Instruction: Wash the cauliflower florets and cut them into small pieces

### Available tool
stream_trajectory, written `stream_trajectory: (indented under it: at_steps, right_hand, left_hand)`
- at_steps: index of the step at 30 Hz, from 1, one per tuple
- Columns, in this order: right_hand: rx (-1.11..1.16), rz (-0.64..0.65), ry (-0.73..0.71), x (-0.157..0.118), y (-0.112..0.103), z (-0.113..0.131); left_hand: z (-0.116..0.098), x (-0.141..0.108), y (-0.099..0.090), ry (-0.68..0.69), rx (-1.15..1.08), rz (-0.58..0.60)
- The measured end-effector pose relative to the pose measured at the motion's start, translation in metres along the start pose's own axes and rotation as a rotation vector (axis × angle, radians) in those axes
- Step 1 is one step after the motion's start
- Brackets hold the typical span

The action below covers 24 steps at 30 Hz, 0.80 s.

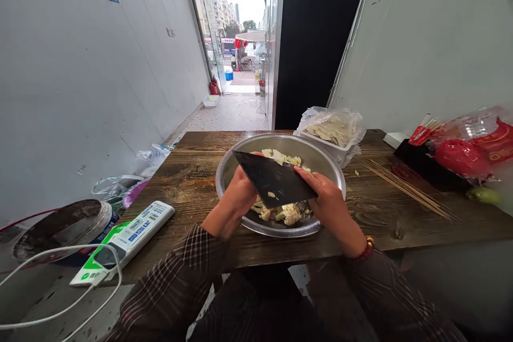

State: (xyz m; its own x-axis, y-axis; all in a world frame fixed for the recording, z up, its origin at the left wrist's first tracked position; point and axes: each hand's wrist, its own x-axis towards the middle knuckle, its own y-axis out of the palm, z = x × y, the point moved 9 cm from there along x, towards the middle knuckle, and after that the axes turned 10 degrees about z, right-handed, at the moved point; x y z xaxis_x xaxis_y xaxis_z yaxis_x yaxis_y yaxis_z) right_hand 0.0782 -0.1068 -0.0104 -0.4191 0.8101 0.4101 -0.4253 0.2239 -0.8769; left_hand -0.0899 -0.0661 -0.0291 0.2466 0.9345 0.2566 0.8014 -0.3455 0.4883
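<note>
A wide metal bowl (339,181) stands on the wooden table, with cut cauliflower florets (292,215) lying in it. Over the bowl, my right hand (329,204) grips a dark cleaver (276,179), its broad blade tilted across toward my left hand. A small pale scrap sticks to the blade. My left hand (239,192) is curled behind the blade, which hides most of its fingers. A white piece of cauliflower (273,155) shows just above the blade's upper edge, by the left fingertips, and appears held there.
Behind the bowl sits a plastic-wrapped tray (331,131) of pale slices. Wooden skewers (409,189) lie to the right, near a black box (428,163) and red packaging (465,157). At the left edge are a white power bank (146,230) with a cable and a bucket (66,230).
</note>
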Motion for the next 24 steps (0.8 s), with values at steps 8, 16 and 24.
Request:
stream_trajectory:
  at_steps: [8, 16, 24]
  right_hand:
    - [0.113, -0.051, 0.047, 0.007, 0.001, -0.008]
    - [0.653, -0.318, 0.401, -0.011, -0.009, -0.058]
    - [0.967, -0.292, 0.319, 0.017, -0.009, -0.055]
  left_hand:
    - [0.001, -0.012, -0.009, -0.007, 0.082, 0.104]
    - [0.002, 0.000, 0.000, -0.082, 0.303, 0.190]
    - [-0.003, 0.006, 0.027, -0.019, 0.349, 0.254]
